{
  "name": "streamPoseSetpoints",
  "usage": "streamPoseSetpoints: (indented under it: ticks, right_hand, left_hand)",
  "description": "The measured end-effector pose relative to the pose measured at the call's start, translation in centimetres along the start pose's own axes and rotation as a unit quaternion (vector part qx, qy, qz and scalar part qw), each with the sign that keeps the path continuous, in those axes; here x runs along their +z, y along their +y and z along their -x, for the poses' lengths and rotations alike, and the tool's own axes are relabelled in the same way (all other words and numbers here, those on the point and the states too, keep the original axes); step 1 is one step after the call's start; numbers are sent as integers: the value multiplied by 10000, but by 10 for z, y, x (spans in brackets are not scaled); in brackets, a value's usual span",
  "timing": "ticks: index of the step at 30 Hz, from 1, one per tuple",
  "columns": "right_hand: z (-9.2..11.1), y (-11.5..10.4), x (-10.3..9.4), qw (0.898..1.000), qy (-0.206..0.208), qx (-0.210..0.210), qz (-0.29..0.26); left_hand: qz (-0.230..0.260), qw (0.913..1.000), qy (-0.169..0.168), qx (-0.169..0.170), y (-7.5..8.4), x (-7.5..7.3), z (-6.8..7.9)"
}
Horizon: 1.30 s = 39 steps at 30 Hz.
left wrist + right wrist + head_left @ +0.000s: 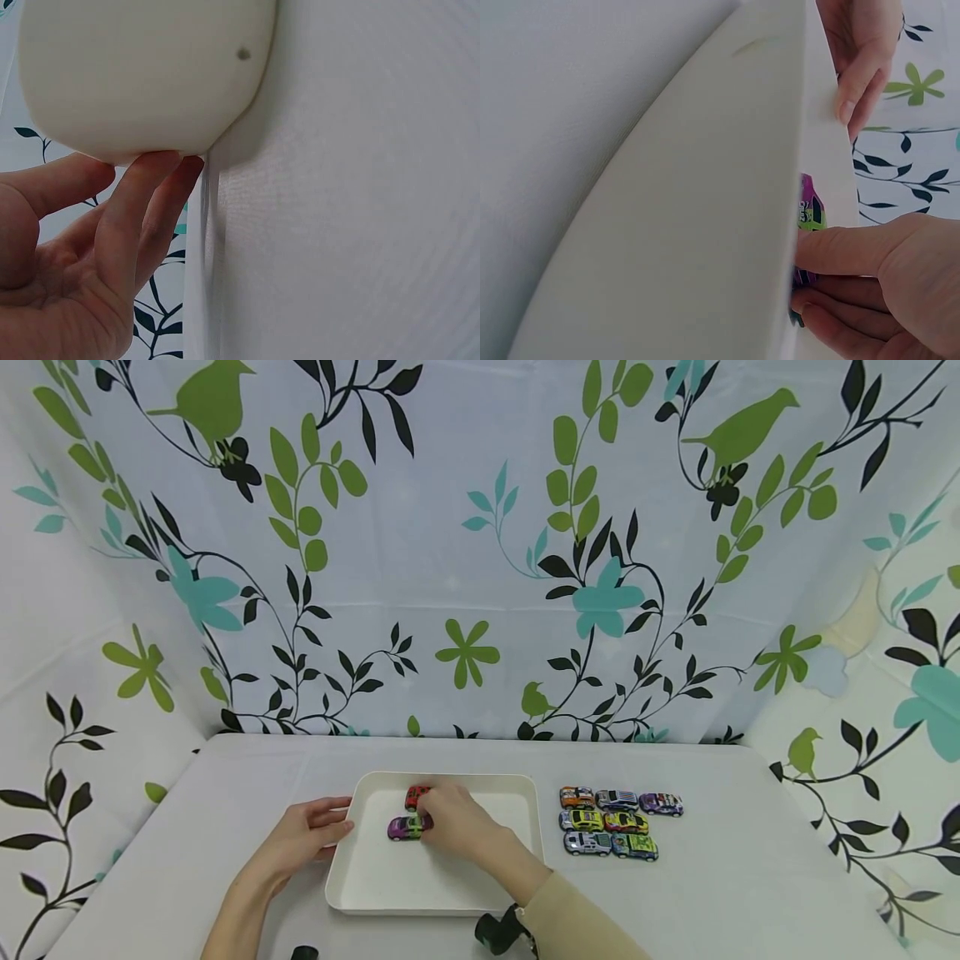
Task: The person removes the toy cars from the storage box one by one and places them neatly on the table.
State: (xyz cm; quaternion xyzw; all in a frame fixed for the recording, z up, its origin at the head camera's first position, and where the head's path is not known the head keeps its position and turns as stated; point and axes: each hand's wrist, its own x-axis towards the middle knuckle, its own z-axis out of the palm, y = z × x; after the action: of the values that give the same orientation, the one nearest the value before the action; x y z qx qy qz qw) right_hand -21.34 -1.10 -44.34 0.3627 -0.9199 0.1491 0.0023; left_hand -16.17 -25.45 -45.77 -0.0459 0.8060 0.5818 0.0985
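A white tray (420, 885) lies on the table under both hands. My left hand (309, 831) touches its left side, the thumb and fingertips resting against the outer wall (150, 90). Inside the tray, near the back left, my right hand (459, 818) pinches a purple and green toy car (405, 828) by its right end. The right wrist view shows the thumb and fingers round that toy car (810, 202), partly behind the tray wall (682, 195). Just behind it stands a red toy car (414, 796), partly covered by the right hand.
Right of the tray, several toy cars (606, 821) stand in three short rows on the white table (720, 877). A dark object (497, 933) sits by the right wrist at the tray's front edge. Leaf-patterned cloth (420, 568) hangs behind and at both sides.
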Motion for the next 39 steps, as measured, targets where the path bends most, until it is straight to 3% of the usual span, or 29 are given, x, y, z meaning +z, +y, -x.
streamPoseSetpoints:
  ticks: [15, 23, 39]
  right_hand:
    - [8, 12, -8, 9980, -219, 272, -527]
    - [17, 19, -22, 9953, -112, 319, -909]
    - [38, 41, -36, 9936, 102, 362, -1061]
  left_hand:
    - [-54, 10000, 17, -54, 1, -2, -1]
    - [-19, 10000, -26, -36, 3, -2, 1]
    - [-66, 10000, -5, -52, 1, -3, 0]
